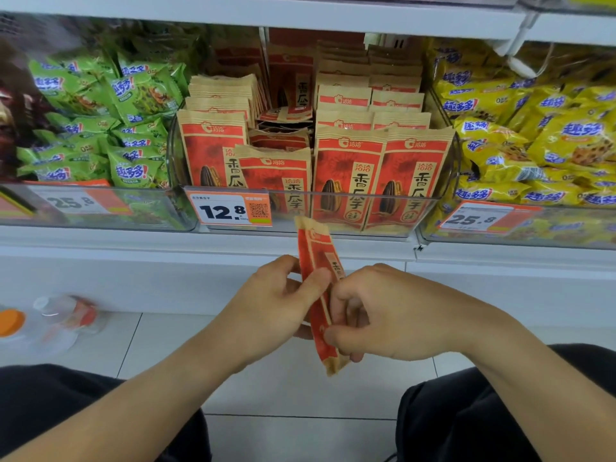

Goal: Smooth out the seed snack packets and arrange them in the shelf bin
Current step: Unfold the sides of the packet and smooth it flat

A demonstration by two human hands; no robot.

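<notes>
1. Holding 1 red seed snack packet edge-on and nearly upright, below the shelf edge and in front of the clear shelf bin, above the tiled floor.
2. Left hand: pinching the packet's left side, thumb laid across its middle, fingers curled behind it.
3. Right hand: curled round the packet's right side and lower half, fingertips pressing on its face near the bottom.
4. Standing in the bin: rows of matching red-and-tan seed packets, upright on the right side; 1 packet near the front left-centre sitting lower and slightly tilted; several more lying loose and flat in the gap behind it.
5. Clipped to the bin's front left: orange-and-white price tag reading 12.8.
6. Left of the bin: heap of green snack bags with a 25.8 tag in front.
7. Right of the bin: heap of yellow snack bags, also tagged 25.8.
8. Lying on the floor at far left: blurred clear plastic bottle beside an orange cap.
9. At the bottom corners: dark trousers over both knees.
</notes>
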